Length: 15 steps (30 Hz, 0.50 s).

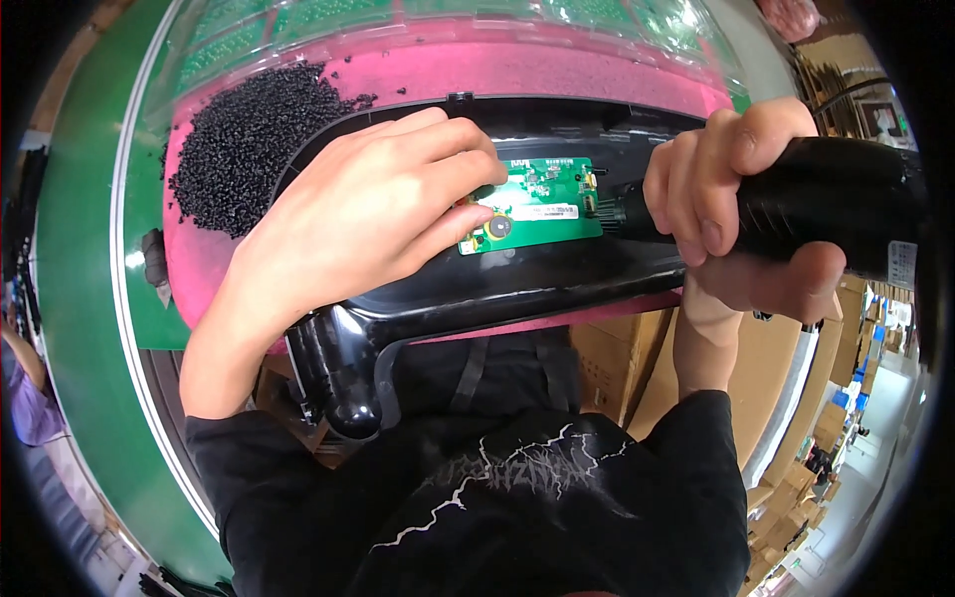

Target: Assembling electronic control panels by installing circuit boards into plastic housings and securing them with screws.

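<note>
A green circuit board [542, 224] with a white label strip and a round coil lies inside a long, shallow black plastic shell [468, 298]. My left hand [388, 204] reaches over the shell, its bent thumb and fingers gripping the board's left end. My right hand [721, 194] is closed around a bulky black housing [836, 199] with slots and a pale label. Several thin wires [612, 214] show between the board's right edge and this housing. How they join is too small to tell. A rounded black arm [343, 378] of the shell points toward me.
A heap of small black screws or similar pieces [249, 144] sits on the pink mat [458, 70]. Clear plastic trays [448, 25] with green boards stand behind. The green table [85, 229] extends left. Cardboard [627, 358] is below right. A person's purple sleeve [35, 403] shows far left.
</note>
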Tool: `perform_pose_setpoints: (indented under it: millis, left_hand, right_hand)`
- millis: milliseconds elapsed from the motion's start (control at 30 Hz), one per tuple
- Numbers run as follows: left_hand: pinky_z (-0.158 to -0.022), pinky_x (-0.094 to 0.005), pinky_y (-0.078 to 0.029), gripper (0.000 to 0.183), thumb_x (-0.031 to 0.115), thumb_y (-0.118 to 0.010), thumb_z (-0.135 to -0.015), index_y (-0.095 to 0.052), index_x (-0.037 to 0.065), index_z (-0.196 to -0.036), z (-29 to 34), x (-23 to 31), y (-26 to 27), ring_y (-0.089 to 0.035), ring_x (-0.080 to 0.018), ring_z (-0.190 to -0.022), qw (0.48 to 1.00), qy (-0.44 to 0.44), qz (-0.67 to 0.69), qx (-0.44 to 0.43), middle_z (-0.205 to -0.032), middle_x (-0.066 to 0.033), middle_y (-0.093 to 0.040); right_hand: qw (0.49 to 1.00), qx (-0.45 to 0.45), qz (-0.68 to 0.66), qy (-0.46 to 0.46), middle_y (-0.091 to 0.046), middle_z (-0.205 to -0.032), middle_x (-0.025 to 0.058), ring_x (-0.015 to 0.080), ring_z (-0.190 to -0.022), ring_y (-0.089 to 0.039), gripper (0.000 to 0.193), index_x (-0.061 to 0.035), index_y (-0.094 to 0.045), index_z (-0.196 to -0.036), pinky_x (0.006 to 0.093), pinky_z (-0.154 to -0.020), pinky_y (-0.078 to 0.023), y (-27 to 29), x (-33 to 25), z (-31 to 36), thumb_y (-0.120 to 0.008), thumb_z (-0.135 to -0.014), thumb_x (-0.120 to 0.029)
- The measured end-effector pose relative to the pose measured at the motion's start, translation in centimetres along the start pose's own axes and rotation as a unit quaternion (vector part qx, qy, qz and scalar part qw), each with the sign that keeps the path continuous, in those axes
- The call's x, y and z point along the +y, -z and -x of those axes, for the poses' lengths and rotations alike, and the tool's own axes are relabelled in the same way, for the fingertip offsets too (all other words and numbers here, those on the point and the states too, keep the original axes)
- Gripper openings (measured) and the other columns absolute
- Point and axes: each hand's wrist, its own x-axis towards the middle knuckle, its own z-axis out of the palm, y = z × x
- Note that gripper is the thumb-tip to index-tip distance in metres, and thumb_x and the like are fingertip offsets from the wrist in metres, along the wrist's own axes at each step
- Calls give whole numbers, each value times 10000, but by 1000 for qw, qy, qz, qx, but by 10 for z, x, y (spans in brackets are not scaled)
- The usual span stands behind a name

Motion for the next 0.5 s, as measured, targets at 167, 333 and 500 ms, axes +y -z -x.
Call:
perform_pose_setpoints:
  millis: [167, 333, 500]
  left_hand:
    - [-789, -399, -539, 184, 52, -722, -822, -679, 8, -995, -1, 3, 6, -651, -302, -908, 997, -27, -20, 67, -983, -108, -663]
    - [-799, -388, -515, 161, 29, -710, -821, -693, 7, -980, -2, 3, 10, -642, -303, -887, 991, -31, -44, 120, -938, -113, -660]
    - [-822, -390, -509, 154, 53, -703, -854, -691, 3, -999, -2, 1, 18, -637, -307, -919, 989, -7, -75, 130, -945, -118, -659]
  right_hand:
    - [998, -47, -25, 34, -515, -670, -62, 42, -484, -473, 666, -69, -518, -1107, 233, -496, -396, 7, -1, -3, -651, -874, -679]
    - [1000, -13, -14, -1, -512, -651, -48, 58, -454, -459, 573, -56, -516, -1084, 233, -481, -394, 3, -7, -2, -654, -906, -583]
    - [991, -95, -96, 8, -519, -657, -54, 53, -453, -457, 577, -69, -522, -1080, 228, -479, -389, 20, 4, -13, -695, -878, -581]
